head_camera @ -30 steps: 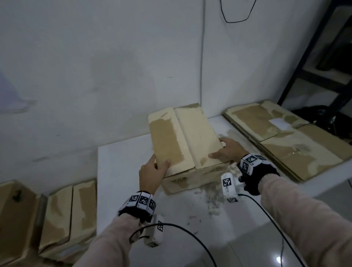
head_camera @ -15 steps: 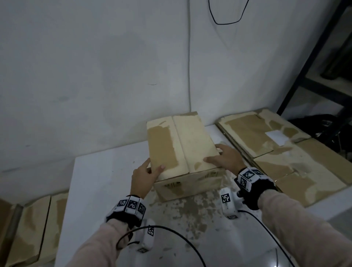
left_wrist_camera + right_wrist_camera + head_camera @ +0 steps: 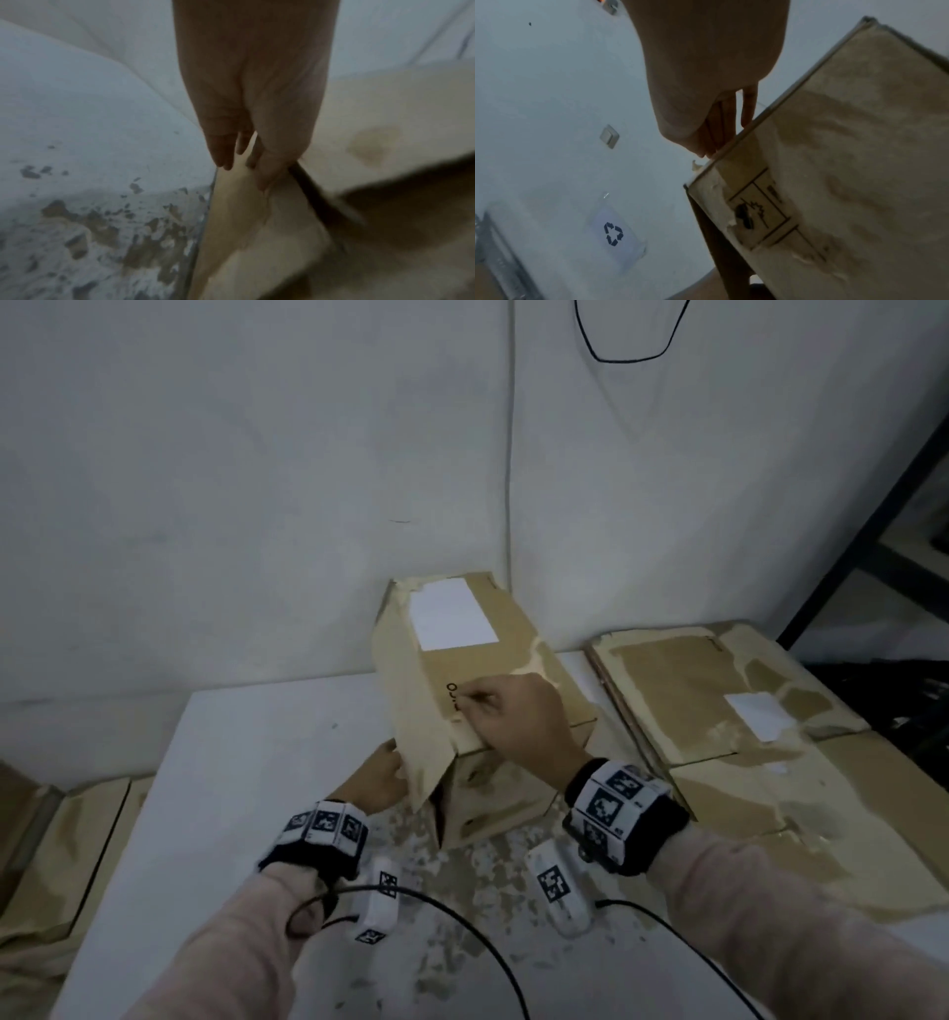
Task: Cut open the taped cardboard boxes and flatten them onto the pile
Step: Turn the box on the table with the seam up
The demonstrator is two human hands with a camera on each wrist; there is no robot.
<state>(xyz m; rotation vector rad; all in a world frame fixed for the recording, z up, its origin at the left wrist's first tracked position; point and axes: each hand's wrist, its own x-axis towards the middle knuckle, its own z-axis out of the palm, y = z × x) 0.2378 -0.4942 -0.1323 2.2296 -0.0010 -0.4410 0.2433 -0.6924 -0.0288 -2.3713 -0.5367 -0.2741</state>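
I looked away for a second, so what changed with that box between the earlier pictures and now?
The box has been tipped up on the table, showing a side with a white label. The right hand moved on top, gripping its edge; the left hand stays at its left. The flattened pile is unchanged.

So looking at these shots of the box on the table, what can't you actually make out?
- Head view: the box hides the left hand's fingertips.
- Head view: the right hand covers most of the black print.
- Left wrist view: motion blur smears the flaps, so remaining tape can't be judged.
- Right wrist view: the box's inside is too dark to see.
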